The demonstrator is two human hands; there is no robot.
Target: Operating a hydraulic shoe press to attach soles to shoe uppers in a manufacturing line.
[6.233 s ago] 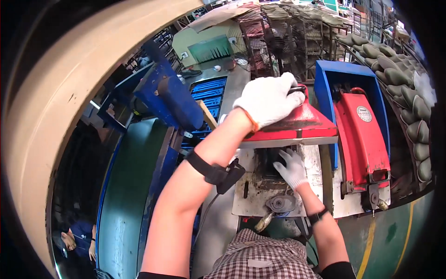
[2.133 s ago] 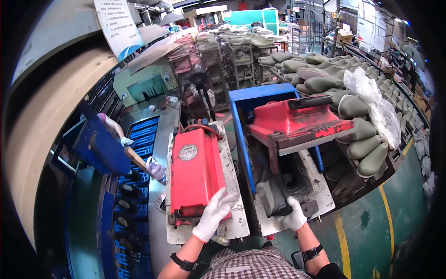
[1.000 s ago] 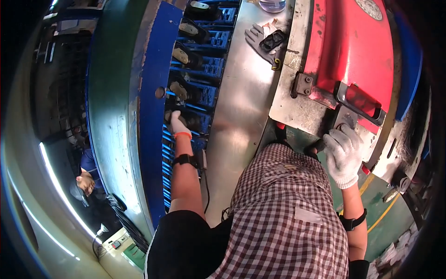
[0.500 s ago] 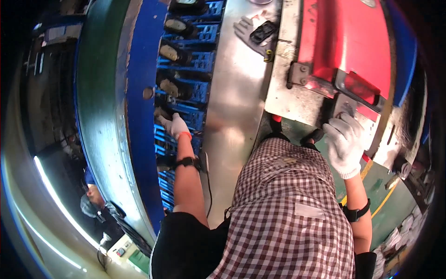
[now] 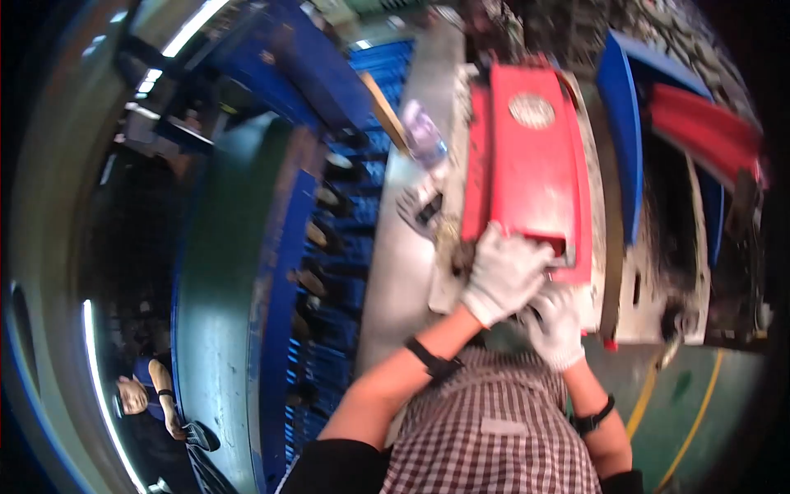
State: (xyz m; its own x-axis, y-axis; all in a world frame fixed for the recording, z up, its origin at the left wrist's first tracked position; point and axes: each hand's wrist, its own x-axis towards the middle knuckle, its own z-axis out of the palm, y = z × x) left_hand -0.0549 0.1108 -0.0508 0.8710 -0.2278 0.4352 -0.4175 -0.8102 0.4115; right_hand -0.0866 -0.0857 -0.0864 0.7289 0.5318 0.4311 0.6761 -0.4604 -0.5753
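My left hand, in a white knit glove, is at the near end of the red machine cover, beside its dark opening. Its fingers curl toward the right, and what they grip is hidden. Just below it, almost touching, is my right hand, gloved too, with bent fingers. Something dark shows beside those fingers, blurred and partly covered, so its kind cannot be made out.
Left of the metal ledge, a blue rack carries several dark shoes. A grey glove and a clear purplish container rest on the ledge. Beyond runs a green conveyor belt, with another person beside it holding a shoe.
My left hand has left the blue rack and come across to the red machine, beside my right hand. The view has swung, showing more of the machine and another red unit at right.
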